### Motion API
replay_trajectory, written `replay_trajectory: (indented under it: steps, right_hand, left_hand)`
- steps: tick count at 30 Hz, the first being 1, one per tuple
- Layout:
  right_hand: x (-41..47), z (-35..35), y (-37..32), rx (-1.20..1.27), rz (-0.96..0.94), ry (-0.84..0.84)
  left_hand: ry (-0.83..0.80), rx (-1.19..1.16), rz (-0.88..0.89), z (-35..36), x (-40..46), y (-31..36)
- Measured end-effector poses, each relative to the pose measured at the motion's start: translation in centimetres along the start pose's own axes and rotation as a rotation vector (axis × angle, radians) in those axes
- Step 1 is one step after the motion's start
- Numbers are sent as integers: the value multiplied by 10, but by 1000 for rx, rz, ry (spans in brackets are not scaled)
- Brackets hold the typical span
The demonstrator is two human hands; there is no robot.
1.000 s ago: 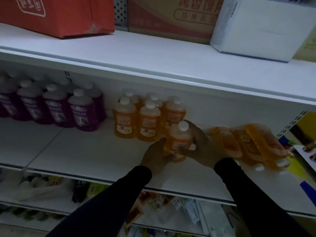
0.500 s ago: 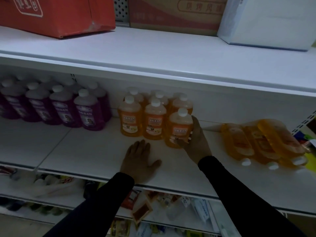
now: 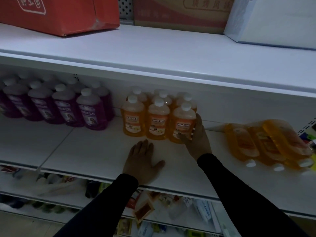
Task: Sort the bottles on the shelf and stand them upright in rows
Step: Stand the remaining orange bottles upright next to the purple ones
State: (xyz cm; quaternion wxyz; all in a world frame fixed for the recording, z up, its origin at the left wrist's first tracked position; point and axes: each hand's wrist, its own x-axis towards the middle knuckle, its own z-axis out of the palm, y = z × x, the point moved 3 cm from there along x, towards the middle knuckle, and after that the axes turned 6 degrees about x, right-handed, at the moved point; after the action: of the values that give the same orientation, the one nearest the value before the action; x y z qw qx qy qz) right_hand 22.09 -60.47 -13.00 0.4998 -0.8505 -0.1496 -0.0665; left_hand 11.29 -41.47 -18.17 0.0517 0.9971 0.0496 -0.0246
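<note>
Several upright orange bottles (image 3: 158, 117) with white caps stand in rows at the back middle of the white shelf (image 3: 95, 151). My right hand (image 3: 198, 139) grips the front right orange bottle (image 3: 183, 122) of that group, thumb across its lower label. My left hand (image 3: 142, 161) rests flat on the shelf in front of the group, fingers straight. Three orange bottles (image 3: 266, 144) lie on their sides to the right, caps toward the front edge. Several upright purple bottles (image 3: 66, 105) stand in rows on the left.
The upper shelf carries a red box (image 3: 56, 12), a brown carton (image 3: 179, 12) and a white box (image 3: 273, 21). Below, a lower shelf (image 3: 153, 211) holds mixed small goods. Bare shelf surface lies in front of the purple bottles.
The held orange bottle has gone from the front of the shelf back into the standing group. My left hand has let go of it and now lies flat on the shelf.
</note>
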Motion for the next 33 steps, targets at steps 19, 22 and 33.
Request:
replay_trajectory:
  steps: [19,22,33]
  right_hand:
    - [-26,-131,68,-708,281,207]
    - [-38,-136,84,-746,307,151]
    - [-53,-162,56,-597,11,-72]
  left_hand:
    - [16,-137,186,-24,5,40]
    - [-10,-178,279,-32,9,69]
    - [48,-252,416,-43,32,156]
